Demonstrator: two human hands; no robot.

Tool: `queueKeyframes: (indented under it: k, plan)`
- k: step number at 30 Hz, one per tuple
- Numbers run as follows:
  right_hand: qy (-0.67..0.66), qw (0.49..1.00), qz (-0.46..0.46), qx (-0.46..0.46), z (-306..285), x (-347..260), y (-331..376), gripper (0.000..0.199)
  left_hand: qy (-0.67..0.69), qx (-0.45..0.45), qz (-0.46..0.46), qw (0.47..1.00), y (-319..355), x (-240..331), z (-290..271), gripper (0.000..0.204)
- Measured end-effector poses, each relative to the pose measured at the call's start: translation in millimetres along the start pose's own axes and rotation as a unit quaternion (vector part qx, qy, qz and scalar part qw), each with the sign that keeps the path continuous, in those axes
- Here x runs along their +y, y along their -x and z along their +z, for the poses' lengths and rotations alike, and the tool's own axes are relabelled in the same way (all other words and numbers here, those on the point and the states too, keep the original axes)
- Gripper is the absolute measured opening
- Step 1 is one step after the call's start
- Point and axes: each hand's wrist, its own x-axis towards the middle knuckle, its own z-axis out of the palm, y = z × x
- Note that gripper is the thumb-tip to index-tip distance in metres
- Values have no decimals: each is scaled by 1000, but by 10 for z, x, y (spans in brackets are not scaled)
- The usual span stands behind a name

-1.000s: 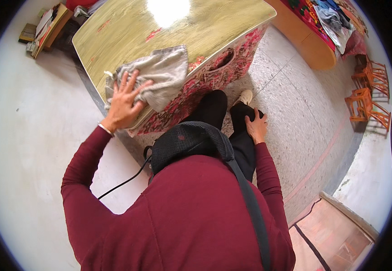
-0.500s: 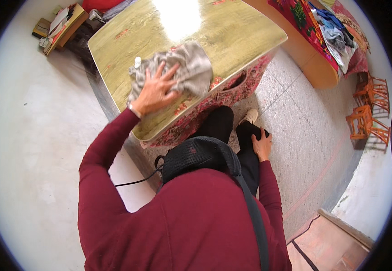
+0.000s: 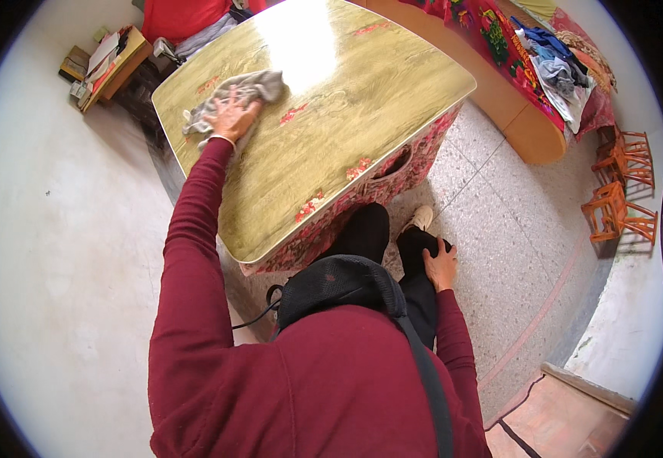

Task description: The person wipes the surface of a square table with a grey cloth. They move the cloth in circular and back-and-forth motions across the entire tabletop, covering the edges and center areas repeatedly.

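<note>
The tabletop (image 3: pixel 377 99) is smooth and glossy, wood-grained in look (a white glare (image 3: pixel 297 46) sits on it). The rag (image 3: pixel 265 84) is matt, rumpled fabric; the table skirt (image 3: pixel 434 145), printed cloth. The waist bag (image 3: pixel 331 286) shows matt mesh. The stools (image 3: pixel 610 203) appear to be wood, the floor (image 3: pixel 499 206) speckled and stone-like.

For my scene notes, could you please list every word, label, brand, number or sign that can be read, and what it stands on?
None can be read.
Papers at upper left: too small to make out.
Grey cloth, table and black bag: no legible text.
Red cover: any writing too blurred to read.
</note>
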Motion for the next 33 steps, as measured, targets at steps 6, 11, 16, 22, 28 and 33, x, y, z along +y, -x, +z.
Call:
queueKeyframes:
  k: [6,11,16,22,28,33]
  plan:
    - [3,1000,-17,-3,-3,-121,-34,61,65,-42,320,944,962,796,-269,45]
    - [-5,999,-37,2,38,-84,-57,63,58,-46,268,961,1434,161,-420,51]
    - [-3,1000,-20,8,39,-61,-77,59,22,-20,7,1000,482,-381,-111,60]
    - [-11,1000,-14,-22,-35,-219,-125,58,22,-24,18,999,-339,315,18,66]
    - [37,996,-79,9,110,-393,-161,58,46,-57,327,942,734,795,-217,49]
    - [55,991,-124,19,262,-492,-286,57,44,-39,283,957,1376,30,-409,48]
